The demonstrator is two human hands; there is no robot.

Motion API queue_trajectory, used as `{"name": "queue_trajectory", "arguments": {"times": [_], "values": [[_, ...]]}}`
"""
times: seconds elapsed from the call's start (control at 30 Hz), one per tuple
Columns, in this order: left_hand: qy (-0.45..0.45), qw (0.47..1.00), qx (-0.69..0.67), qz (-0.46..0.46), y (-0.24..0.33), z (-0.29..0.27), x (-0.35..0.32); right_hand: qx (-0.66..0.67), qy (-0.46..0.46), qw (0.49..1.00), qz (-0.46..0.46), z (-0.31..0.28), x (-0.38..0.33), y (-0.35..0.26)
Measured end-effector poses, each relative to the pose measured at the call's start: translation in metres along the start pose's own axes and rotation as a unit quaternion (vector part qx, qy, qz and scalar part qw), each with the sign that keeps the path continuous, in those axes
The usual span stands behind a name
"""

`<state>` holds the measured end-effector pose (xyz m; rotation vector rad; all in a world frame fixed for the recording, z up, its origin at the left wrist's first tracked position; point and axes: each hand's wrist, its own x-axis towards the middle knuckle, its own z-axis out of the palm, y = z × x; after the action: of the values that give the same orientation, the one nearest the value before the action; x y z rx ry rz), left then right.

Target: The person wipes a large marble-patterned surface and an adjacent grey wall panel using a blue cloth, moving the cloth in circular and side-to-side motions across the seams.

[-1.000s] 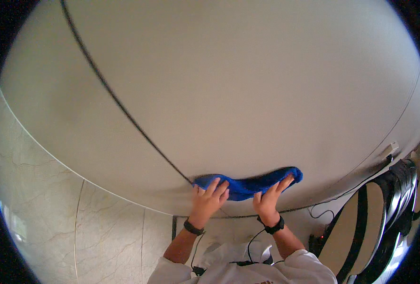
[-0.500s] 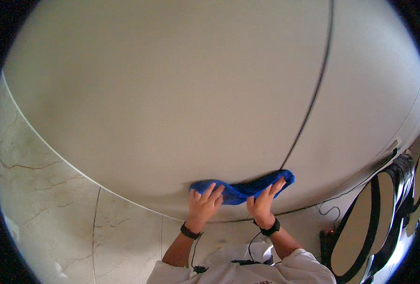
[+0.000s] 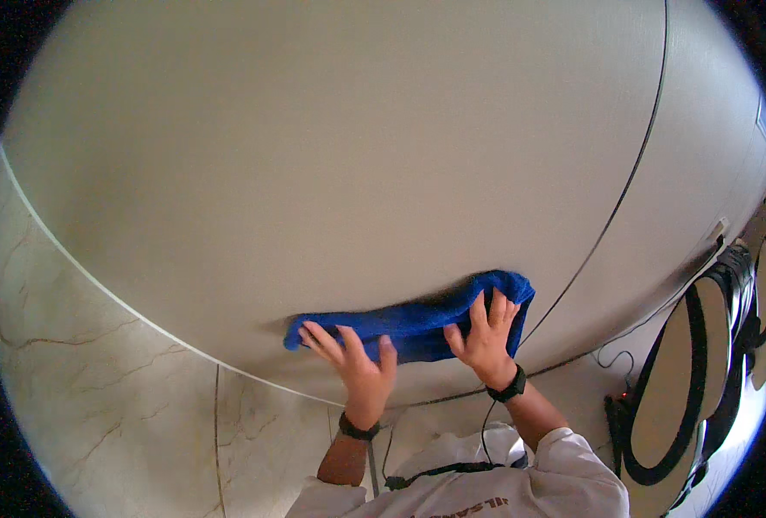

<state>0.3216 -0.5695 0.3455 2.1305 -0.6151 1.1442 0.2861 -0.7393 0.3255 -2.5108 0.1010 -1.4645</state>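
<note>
A blue cloth (image 3: 417, 326) lies stretched sideways against a broad beige surface (image 3: 340, 173), its right end bunched up higher than its left. My left hand (image 3: 361, 367) rests on the cloth's left part, fingers spread and stretched out over it. On the right part lies my right hand (image 3: 489, 338), also with its fingers apart, thumb toward the left. Both palms press onto the cloth rather than wrapping round it. Black bands circle both of my wrists.
A thin dark seam (image 3: 622, 194) runs down the beige surface to the right of the cloth. Marbled tiles (image 3: 98, 397) lie beyond its white left edge (image 3: 124, 306). At the right stand black-framed beige padded objects (image 3: 672, 388), with a thin cable (image 3: 616, 356) nearby.
The cloth is spread wider, its left end farther left and its right part higher. My hands have moved apart. The view has shifted, so the seam appears farther right.
</note>
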Motion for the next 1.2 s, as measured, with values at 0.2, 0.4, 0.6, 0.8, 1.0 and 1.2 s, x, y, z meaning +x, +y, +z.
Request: {"name": "queue_trajectory", "arguments": {"times": [0.2, 0.4, 0.6, 0.8, 1.0, 1.2], "values": [[-0.055, 0.998, 0.011, 0.02, -0.021, 0.027, -0.052, -0.092, -0.082, 0.992, -0.016, 0.011, -0.041, 0.02], [-0.126, 0.989, -0.029, 0.072, -0.015, 0.024, -0.037, -0.132, -0.075, 0.986, -0.067, 0.002, -0.036, 0.063], [-0.048, 0.995, 0.012, 0.085, -0.003, 0.043, -0.039, -0.147, 0.035, 0.987, -0.046, -0.001, -0.026, 0.082], [-0.107, 0.986, -0.016, 0.128, 0.05, 0.078, -0.039, -0.166, 0.068, 0.983, -0.047, -0.032, -0.022, 0.147], [-0.099, 0.981, 0.043, 0.159, 0.173, 0.135, -0.03, -0.142, 0.05, 0.988, -0.019, -0.092, -0.015, 0.269], [-0.117, 0.977, 0.076, 0.158, 0.255, 0.188, -0.048, -0.084, 0.046, 0.995, 0.011, -0.104, -0.049, 0.354]]}}
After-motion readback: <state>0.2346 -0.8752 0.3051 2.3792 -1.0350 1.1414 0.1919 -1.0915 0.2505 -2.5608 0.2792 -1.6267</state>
